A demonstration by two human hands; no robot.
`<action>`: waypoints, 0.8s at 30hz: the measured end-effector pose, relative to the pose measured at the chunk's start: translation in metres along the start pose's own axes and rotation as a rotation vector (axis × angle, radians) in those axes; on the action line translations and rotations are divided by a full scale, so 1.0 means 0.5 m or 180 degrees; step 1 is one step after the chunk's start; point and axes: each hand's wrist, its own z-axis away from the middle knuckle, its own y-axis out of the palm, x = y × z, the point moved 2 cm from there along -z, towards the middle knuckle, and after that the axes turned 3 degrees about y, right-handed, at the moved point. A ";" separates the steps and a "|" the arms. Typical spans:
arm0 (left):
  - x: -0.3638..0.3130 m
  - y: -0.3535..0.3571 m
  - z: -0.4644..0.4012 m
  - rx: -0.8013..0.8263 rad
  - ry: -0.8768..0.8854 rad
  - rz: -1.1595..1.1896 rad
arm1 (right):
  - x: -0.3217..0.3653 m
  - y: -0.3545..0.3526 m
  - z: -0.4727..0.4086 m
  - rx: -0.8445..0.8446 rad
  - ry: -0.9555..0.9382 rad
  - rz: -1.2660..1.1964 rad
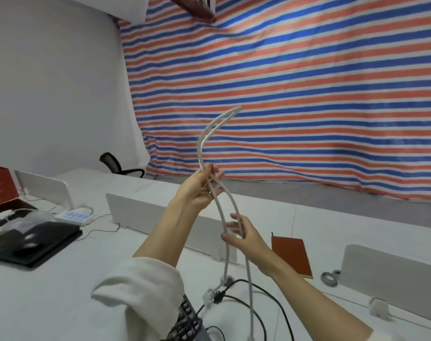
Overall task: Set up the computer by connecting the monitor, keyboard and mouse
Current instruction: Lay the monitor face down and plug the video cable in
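Over the desk [61,279], both hands (raised) grip cable [201,143].

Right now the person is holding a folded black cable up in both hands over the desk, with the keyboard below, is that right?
Not quite: the cable held up is white, not black, as the head view shows. Left hand and right hand both grip it above the desk, keyboard below. The black cables lie on the desk.

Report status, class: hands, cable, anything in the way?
Left hand grips folded white cable up high. Right hand holds both strands lower. Black cables tangled beside keyboard below.
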 end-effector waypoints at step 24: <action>0.293 -0.044 0.110 0.1705 0.0387 -0.3893 | 0.217 -0.291 0.107 -0.1631 -0.0488 -0.3649</action>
